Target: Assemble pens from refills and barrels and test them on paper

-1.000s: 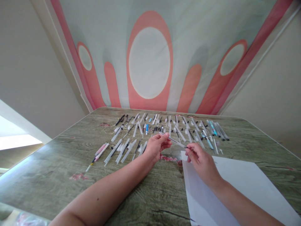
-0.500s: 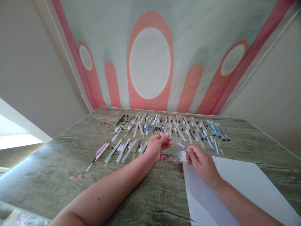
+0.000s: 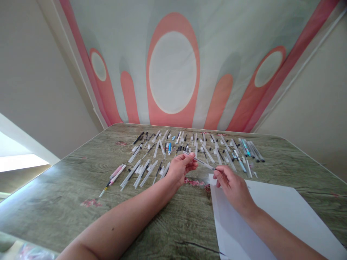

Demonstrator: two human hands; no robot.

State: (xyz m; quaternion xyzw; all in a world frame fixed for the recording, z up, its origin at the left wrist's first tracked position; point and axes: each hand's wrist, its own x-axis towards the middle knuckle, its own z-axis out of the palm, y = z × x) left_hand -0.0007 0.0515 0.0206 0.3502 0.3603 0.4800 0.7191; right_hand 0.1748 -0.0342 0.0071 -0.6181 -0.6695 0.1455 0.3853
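A thin translucent pen (image 3: 204, 164) is stretched between my two hands, slanting down to the right. My left hand (image 3: 182, 167) pinches its upper left part between thumb and fingers. At its lower right end, my right hand (image 3: 230, 182) grips it, over the corner of a white sheet (image 3: 276, 209). Behind my hands, many clear pen barrels, dark refills and small caps lie in rows on the wood-grain table (image 3: 168, 220). A blue pen piece (image 3: 170, 148) lies among them, just beyond my left hand.
Pink and white pens (image 3: 117, 174) lie apart at the left, with a yellow-marked refill. Light blue and grey pens (image 3: 245, 147) lie at the right. A patterned cloth (image 3: 173, 119) hangs behind the table's far edge. Something blurred shows at the lower left corner.
My right hand's fingers have shifted very slightly at the pen's end. My left hand stays in place, and the items on the table are unchanged.
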